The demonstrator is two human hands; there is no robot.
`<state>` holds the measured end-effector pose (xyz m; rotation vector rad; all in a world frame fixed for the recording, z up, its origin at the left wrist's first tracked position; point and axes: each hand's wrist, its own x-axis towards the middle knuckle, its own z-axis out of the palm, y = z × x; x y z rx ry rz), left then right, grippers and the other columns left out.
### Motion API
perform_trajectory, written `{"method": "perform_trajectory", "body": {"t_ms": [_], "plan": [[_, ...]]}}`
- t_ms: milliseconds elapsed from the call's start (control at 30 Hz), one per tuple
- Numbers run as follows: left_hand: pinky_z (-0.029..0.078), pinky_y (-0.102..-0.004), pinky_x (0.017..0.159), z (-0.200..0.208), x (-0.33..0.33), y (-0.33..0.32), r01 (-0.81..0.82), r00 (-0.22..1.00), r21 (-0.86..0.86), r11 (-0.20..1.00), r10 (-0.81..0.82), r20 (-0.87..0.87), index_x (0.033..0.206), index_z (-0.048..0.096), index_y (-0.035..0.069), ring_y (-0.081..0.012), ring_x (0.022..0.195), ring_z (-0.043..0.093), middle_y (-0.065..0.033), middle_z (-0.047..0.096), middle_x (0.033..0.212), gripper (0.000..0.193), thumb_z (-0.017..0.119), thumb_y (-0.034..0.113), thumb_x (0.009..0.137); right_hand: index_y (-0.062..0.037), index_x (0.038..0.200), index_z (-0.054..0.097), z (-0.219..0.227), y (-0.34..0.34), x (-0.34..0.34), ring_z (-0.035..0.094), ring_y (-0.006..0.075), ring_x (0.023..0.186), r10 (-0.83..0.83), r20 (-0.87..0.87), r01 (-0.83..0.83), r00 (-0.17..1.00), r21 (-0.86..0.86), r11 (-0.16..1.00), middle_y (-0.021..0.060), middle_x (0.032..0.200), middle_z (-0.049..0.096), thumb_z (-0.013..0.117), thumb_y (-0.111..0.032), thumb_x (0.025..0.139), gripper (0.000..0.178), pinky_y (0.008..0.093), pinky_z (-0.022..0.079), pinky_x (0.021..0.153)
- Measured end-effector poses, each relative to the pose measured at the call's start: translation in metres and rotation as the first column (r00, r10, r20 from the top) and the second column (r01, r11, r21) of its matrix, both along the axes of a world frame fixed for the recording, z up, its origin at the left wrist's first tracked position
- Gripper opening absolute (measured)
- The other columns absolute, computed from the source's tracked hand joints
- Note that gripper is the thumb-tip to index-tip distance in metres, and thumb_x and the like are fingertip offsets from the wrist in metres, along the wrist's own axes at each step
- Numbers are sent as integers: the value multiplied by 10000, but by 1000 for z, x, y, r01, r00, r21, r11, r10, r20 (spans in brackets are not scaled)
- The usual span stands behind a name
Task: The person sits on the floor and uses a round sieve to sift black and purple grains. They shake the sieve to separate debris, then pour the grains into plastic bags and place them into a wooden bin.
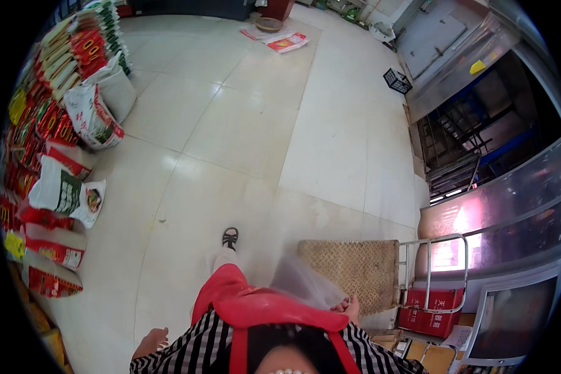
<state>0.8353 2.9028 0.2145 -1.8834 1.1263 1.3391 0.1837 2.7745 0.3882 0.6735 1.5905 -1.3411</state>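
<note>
Head view: left hand (151, 344), lower left, hangs loose, looks empty. Clear plastic bag (302, 283) sits bottom centre, gripped by the right hand (348, 306); could snag and tear on that trolley (349, 268), lower right, if it drags imo.

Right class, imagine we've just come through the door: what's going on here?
A person in a red apron has one sandalled foot forward on the tiled floor. The right hand grips what looks like a translucent plastic bag, blurred. The left hand hangs out to the side, with nothing visible in it. To the right stands a metal trolley beside a red box; packed sacks line the left.
</note>
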Motion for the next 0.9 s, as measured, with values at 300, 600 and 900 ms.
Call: {"method": "perform_trajectory", "body": {"t_ms": [300,600,900], "plan": [[420,-428,628,21,14,-606,-491,864,-723,486,374,-336,815,572,-27,-339,699,559,-212,575,728,348,414,282,835,-154,694,383,5,-289,-10,168,123,417,-69,-100,64,993,-50,997,-55,494,236,418,-389,883,304,284,259,508],[430,-417,780,141,-79,-1027,-95,977,-929,358,-145,-156,939,579,-13,-377,908,545,-212,592,947,326,454,276,856,-157,702,383,-41,-610,-86,184,130,421,-68,-76,70,995,24,997,-53,498,246,406,-458,888,354,288,255,480],[449,-445,778,-5,-32,-882,410,885,-11,912,-395,246,1189,433,25,-328,868,591,-183,613,947,430,528,265,846,-155,707,366,-56,-898,-153,169,138,449,-95,-101,105,990,101,989,-41,502,219,363,-460,892,357,325,288,525]]}}
